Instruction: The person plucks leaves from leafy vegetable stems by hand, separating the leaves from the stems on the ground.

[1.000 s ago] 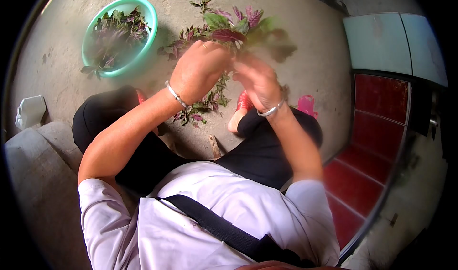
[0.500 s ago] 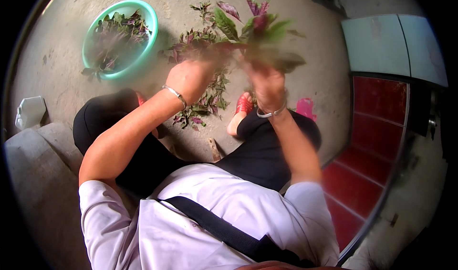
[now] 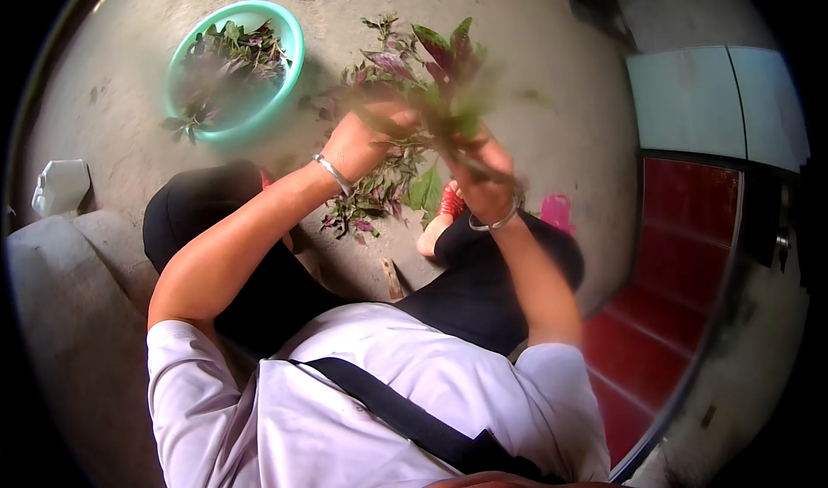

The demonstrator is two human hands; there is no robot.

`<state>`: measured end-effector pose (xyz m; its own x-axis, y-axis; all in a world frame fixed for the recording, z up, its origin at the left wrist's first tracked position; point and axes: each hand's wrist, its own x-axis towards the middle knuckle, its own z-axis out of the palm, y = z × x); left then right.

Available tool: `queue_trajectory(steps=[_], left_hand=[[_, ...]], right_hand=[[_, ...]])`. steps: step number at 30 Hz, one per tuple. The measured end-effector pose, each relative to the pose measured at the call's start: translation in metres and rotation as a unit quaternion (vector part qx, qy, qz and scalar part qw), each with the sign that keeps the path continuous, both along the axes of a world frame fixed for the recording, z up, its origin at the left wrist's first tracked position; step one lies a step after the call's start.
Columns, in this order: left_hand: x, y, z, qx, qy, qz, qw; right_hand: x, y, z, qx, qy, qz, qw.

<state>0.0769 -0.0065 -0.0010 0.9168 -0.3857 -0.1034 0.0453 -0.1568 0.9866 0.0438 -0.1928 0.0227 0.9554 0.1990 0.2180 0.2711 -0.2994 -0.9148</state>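
My right hand (image 3: 487, 176) is closed round the stalk of a leafy green and purple plant (image 3: 450, 61) that looks like red amaranth. Its leaves spread above my fingers and are partly blurred. My left hand (image 3: 360, 145) is closed close beside it, the fingertips pinching at the leaves and partly hidden by blur. Below and beyond both hands, a heap of amaranth sprigs (image 3: 375, 196) lies on the concrete floor. A large green leaf (image 3: 426, 191) hangs or lies just under my right hand; I cannot tell which.
A turquoise basin (image 3: 296, 61) with amaranth leaves stands at the far left. A white plastic container (image 3: 60, 186) is at the left edge. Near my right knee is a pink plastic object (image 3: 557, 212). Red tiles (image 3: 681, 264) and a pale cabinet (image 3: 686, 100) border the right side.
The plant in my right hand has tipped upright and moved slightly down, its leaves bunching closer to my left hand. A green leaf now shows below my right hand. The view has shifted slightly.
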Motion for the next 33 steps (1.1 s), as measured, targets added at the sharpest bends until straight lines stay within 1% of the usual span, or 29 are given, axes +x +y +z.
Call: queue_trajectory(steps=[1, 2, 3, 4, 7, 8, 11, 12, 15, 16, 19, 20, 22, 23, 26, 28, 31, 32, 33], left_hand=[[0.001, 0.0, -0.018, -0.016, 0.021, 0.004, 1.0], [0.001, -0.001, -0.025, -0.032, 0.042, 0.007, 0.999], [0.001, 0.0, -0.032, -0.048, 0.062, 0.011, 0.997], [-0.001, 0.0, -0.037, -0.058, 0.022, 0.027, 0.998], [-0.003, -0.003, -0.019, -0.199, 0.011, 0.064, 0.978], [0.0, 0.001, -0.016, -0.208, 0.052, 0.066, 0.975], [0.008, 0.017, 0.003, -0.259, 0.139, 0.04, 0.955], [0.012, 0.022, -0.008, -0.197, 0.066, -0.011, 0.978], [0.012, 0.027, -0.003, -0.316, 0.164, -0.039, 0.934], [0.01, 0.03, -0.003, -0.259, 0.081, -0.05, 0.961], [0.004, 0.025, 0.025, -0.356, 0.19, -0.071, 0.912], [0.004, 0.024, 0.022, -0.379, 0.193, -0.063, 0.903], [0.001, 0.02, 0.024, -0.367, 0.207, -0.014, 0.907], [0.0, 0.019, 0.026, -0.361, 0.214, 0.011, 0.908], [0.001, 0.022, 0.021, -0.278, 0.187, 0.043, 0.941], [0.002, 0.021, 0.022, -0.293, 0.187, 0.038, 0.937], [0.006, 0.021, 0.018, -0.294, 0.177, 0.01, 0.939], [0.007, 0.021, 0.017, -0.292, 0.173, -0.002, 0.941], [0.007, 0.021, 0.017, -0.293, 0.171, -0.003, 0.941]], right_hand=[[0.0, 0.0, -0.003, 0.009, 0.007, -0.004, 1.0], [-0.001, -0.002, -0.008, 0.019, 0.013, -0.008, 1.0], [0.001, -0.005, -0.008, -0.004, -0.018, 0.008, 1.0], [0.003, -0.007, -0.007, -0.026, -0.05, 0.023, 0.998], [-0.002, -0.006, -0.003, -0.121, -0.061, 0.007, 0.991], [-0.003, -0.008, -0.002, -0.151, -0.09, 0.01, 0.984], [-0.002, -0.01, -0.011, -0.12, -0.109, 0.007, 0.987], [-0.001, -0.01, -0.007, -0.143, -0.144, 0.021, 0.979], [0.001, -0.009, -0.005, -0.128, -0.15, 0.022, 0.98], [0.003, -0.011, -0.005, -0.147, -0.184, 0.041, 0.971], [0.003, -0.013, -0.002, -0.145, -0.17, 0.044, 0.974], [0.003, -0.014, -0.004, -0.141, -0.182, 0.044, 0.972], [0.005, -0.014, -0.008, -0.135, -0.204, 0.044, 0.969], [0.005, -0.014, -0.005, -0.142, -0.196, 0.045, 0.969], [0.004, -0.012, 0.003, -0.152, -0.174, 0.041, 0.972], [0.003, -0.011, 0.001, -0.144, -0.156, 0.026, 0.977], [0.005, -0.015, -0.011, -0.12, -0.174, 0.011, 0.977], [0.001, -0.015, -0.01, -0.178, -0.158, -0.033, 0.971], [0.0, -0.015, -0.009, -0.189, -0.148, -0.034, 0.97]])
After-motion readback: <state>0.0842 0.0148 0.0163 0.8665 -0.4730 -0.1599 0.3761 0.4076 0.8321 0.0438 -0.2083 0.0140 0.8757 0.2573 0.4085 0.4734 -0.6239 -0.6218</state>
